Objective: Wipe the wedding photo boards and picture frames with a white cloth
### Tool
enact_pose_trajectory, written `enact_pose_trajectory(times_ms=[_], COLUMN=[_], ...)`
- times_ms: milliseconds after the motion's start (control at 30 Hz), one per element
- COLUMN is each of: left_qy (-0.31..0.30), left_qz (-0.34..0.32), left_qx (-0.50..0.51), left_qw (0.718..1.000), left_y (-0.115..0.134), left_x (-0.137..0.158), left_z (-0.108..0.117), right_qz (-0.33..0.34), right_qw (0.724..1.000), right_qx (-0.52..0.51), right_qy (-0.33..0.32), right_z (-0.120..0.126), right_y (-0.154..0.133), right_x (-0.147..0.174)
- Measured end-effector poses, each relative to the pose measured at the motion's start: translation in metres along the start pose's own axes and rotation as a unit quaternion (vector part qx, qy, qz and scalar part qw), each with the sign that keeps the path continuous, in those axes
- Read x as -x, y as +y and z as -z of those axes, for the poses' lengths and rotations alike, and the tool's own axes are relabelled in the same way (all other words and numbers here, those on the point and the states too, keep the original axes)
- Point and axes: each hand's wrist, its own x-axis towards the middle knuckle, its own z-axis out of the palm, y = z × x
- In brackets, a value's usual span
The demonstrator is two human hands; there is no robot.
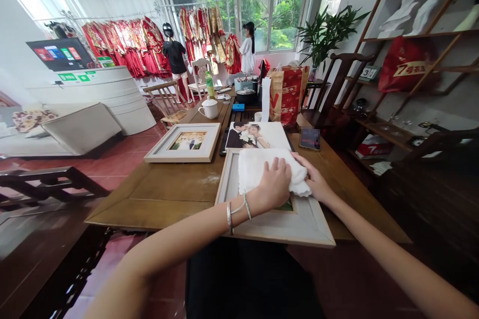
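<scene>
A white cloth (pixel 256 167) lies bunched over a light wooden picture frame (pixel 318 227) at the table's near edge. My left hand (pixel 275 183), with bracelets at its wrist, rests on top of the cloth, fingers a little bent and apart. At the cloth's right edge, my right hand (pixel 316 179) grips it between thumb and fingers; some fingertips are hidden. Most of the frame's picture is covered by the cloth and my left hand. Just beyond lies a wedding photo print (pixel 277 134). A second framed picture (pixel 157 152) lies to the left.
On the wooden table (pixel 179 184) stand a white lidded mug (pixel 209 108), a red and brown paper bag (pixel 290 94) and a phone (pixel 310 138). Two people (pixel 174 55) are near racks of red garments (pixel 123 45). Shelves (pixel 430 35) line the right side.
</scene>
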Motion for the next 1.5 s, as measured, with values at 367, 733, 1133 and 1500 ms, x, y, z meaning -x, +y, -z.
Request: enact_pose_trajectory(times_ms=[367, 733, 1133, 1500], left_qy=[-0.047, -0.057, -0.107, -0.039], left_qz=[-0.131, 0.100, -0.030, -0.067], left_qx=[0.018, -0.101, 0.060, 0.058], left_qw=[0.990, 0.988, 0.992, 0.995], left_y=[0.035, -0.015, 0.007, 0.036], left_x=[0.108, 0.095, 0.145, 0.113], left_z=[0.019, 0.006, 0.011, 0.012], right_qz=[-0.029, -0.032, -0.020, -0.022], right_qw=[0.997, 0.995, 0.995, 0.996], right_qx=[0.073, 0.099, 0.100, 0.091], right_qy=[-0.001, -0.002, -0.007, -0.008], right_z=[0.001, 0.002, 0.003, 0.002], right_y=[0.003, 0.006, 0.009, 0.006], right_x=[0.000, -0.001, -0.001, -0.001])
